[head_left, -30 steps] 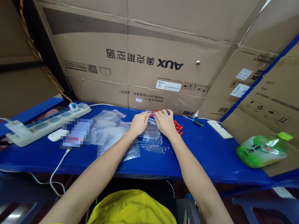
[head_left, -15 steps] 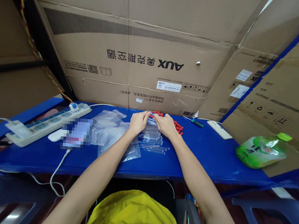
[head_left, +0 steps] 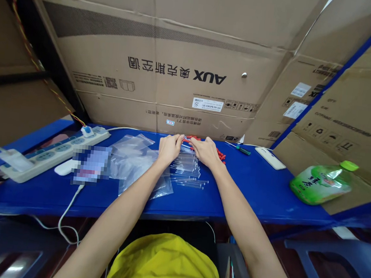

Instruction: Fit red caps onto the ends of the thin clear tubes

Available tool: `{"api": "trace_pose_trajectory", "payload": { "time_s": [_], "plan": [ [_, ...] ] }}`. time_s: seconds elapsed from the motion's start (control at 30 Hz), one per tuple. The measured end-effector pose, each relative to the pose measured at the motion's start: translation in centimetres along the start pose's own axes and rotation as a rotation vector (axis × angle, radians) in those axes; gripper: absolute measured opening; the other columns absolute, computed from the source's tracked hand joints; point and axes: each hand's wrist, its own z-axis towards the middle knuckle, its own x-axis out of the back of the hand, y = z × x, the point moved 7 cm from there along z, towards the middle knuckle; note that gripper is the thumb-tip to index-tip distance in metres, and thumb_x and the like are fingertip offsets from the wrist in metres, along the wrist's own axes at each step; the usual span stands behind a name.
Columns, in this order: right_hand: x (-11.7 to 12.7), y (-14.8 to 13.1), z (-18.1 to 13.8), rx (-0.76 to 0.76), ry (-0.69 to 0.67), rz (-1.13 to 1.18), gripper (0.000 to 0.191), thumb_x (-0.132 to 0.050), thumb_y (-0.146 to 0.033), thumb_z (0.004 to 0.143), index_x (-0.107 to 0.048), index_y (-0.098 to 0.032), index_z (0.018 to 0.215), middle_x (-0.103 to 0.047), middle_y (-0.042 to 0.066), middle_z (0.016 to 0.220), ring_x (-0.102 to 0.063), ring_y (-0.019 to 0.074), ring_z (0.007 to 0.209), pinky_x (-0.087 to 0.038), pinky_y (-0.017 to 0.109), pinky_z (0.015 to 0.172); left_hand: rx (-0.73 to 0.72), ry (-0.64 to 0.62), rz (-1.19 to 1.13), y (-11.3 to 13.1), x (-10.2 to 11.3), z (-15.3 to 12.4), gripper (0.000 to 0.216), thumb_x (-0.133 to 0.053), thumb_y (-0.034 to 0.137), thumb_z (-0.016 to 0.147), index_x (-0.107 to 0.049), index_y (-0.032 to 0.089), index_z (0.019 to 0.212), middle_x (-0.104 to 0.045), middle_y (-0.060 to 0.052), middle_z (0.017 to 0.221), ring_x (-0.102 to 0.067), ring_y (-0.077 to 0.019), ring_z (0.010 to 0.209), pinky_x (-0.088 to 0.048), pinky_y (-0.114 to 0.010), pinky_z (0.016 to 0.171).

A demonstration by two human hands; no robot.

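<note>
A: Clear plastic tubes (head_left: 187, 170) lie in a row on the blue table (head_left: 259, 194), near the middle of its far edge, parallel to one another. Step in hand, as judged: aligning or gathering the row at its far end.

B: Hand positions?

A: Left hand (head_left: 169, 148) rests on the far left end of the row, fingers curled down and inward. Right hand (head_left: 206, 151) rests on the far right end, fingers curled likewise. The fingertips of both hands meet over the tube ends. Whether either hand pinches a single tube cannot be told; the fingertips are hidden by the knuckles.

B: Adjacent items?

A: Red caps (head_left: 220, 154) lie just beside the right hand, toward the far edge. Clear zip bags (head_left: 137, 163) lie to the left of the tubes, one partly under the left forearm. A small screwdriver (head_left: 242, 149) and a white remote-shaped item (head_left: 268, 158) lie farther right along the far edge. A green bottle (head_left: 323, 183) lies on its side near the right end. A power strip (head_left: 53, 152) occupies the left end.

B: Requirement for the next move?

A: Judgement only: light, even pressure from both hands, since the tubes roll freely; one red cap within reach of the right hand if capping applies.
</note>
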Motion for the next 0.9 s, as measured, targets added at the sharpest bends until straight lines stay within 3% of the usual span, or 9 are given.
{"api": "trace_pose_trajectory", "payload": {
  "time_s": [0.9],
  "plan": [
    [0.24, 0.67, -0.11, -0.024, -0.015, 0.029, 0.039, -0.034, -0.039, 0.118, -0.070, -0.024, 0.117, -0.084, 0.009, 0.106, -0.070, 0.0224, 0.084, -0.025, 0.035, 0.080, 0.024, 0.020, -0.002, -0.10, -0.24, 0.34, 0.053, -0.036, 0.046, 0.113, -0.074, 0.023, 0.083, -0.081, -0.010, 0.091, -0.070, -0.0262, 0.090, -0.037, -0.035, 0.078]
  ]
}}
